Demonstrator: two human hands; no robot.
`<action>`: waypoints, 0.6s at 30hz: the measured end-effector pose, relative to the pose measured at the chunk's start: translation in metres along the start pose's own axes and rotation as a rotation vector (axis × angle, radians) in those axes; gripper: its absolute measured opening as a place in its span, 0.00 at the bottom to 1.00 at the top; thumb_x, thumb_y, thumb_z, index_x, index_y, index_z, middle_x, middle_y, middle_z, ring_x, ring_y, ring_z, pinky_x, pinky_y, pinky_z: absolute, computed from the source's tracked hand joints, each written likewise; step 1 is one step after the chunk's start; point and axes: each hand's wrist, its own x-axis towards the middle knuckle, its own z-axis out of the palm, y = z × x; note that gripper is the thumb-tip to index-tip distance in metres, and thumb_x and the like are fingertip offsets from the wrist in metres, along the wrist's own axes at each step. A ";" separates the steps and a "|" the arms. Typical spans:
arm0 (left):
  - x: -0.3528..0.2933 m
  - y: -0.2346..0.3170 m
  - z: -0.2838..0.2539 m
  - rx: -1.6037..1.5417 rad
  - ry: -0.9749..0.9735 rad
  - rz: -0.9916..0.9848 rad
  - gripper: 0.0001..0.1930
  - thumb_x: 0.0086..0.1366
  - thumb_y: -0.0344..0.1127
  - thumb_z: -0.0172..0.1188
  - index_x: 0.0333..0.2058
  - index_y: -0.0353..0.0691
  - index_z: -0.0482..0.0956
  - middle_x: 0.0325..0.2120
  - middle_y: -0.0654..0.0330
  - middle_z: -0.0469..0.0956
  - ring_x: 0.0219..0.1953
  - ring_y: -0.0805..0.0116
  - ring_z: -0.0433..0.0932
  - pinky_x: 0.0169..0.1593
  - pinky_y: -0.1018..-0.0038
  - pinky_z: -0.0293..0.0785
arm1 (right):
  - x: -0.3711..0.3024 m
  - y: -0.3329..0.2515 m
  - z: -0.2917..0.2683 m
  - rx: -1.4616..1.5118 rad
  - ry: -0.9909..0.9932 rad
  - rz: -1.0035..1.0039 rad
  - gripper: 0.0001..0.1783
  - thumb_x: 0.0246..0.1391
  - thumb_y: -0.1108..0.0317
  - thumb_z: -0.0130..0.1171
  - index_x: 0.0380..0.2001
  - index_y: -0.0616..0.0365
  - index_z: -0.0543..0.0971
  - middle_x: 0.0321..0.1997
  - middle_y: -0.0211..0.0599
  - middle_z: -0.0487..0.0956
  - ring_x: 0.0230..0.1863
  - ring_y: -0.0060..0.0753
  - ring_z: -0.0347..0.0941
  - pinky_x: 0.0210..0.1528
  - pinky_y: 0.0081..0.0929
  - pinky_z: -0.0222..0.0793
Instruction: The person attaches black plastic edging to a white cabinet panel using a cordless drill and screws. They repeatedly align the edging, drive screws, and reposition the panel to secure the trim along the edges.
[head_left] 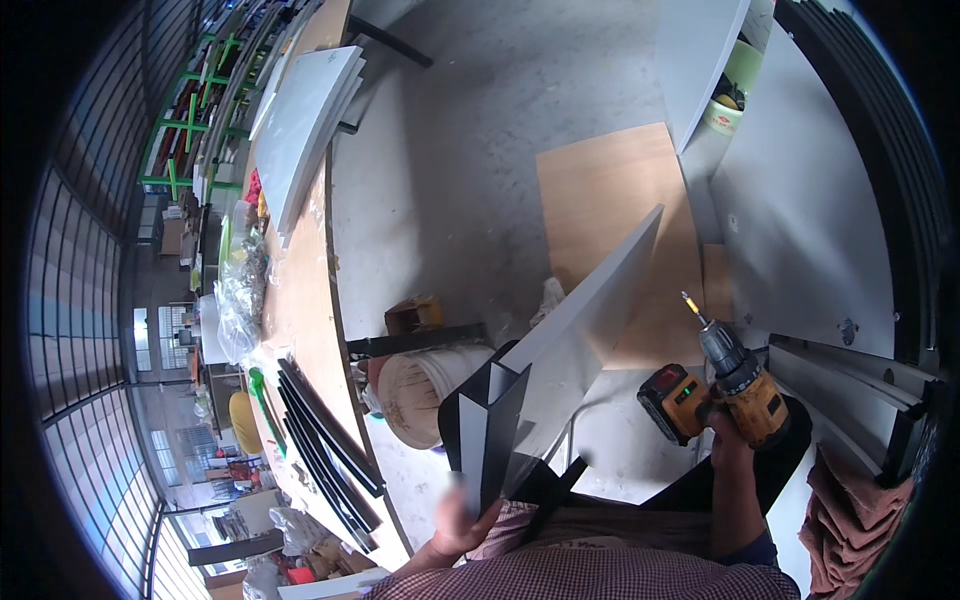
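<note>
My right hand (pixel 728 440) is wrapped round the handle of a yellow and black cordless drill (pixel 733 375). Its bit points up and away from me, and nothing touches the tip. Low in the middle, my left hand (pixel 462 525) is closed on the near end of a black and grey channel-shaped profile (pixel 487 425), which stands tilted upward. A blurred patch covers part of this hand. Just beyond the profile a thin grey panel (pixel 585 335) slants away to the right, its lower part partly hidden behind the profile.
A long wooden workbench (pixel 300 330) runs along the left, bearing stacked grey panels (pixel 305 130), black strips (pixel 325 450) and plastic bags (pixel 240 290). Below it stands a white bucket (pixel 415 400). A wooden board (pixel 610 200) lies on the floor. Large grey panels (pixel 810 200) and a brown cloth (pixel 855 520) are at right.
</note>
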 end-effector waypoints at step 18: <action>0.146 0.021 -0.052 -0.828 0.145 -0.712 0.17 0.57 0.22 0.58 0.47 0.26 0.71 0.38 0.54 0.79 0.39 0.69 0.78 0.46 0.74 0.75 | -0.007 -0.005 0.003 -0.050 0.250 0.235 0.26 0.44 0.81 0.66 0.49 0.56 0.73 0.45 0.33 0.78 0.48 0.33 0.76 0.52 0.33 0.71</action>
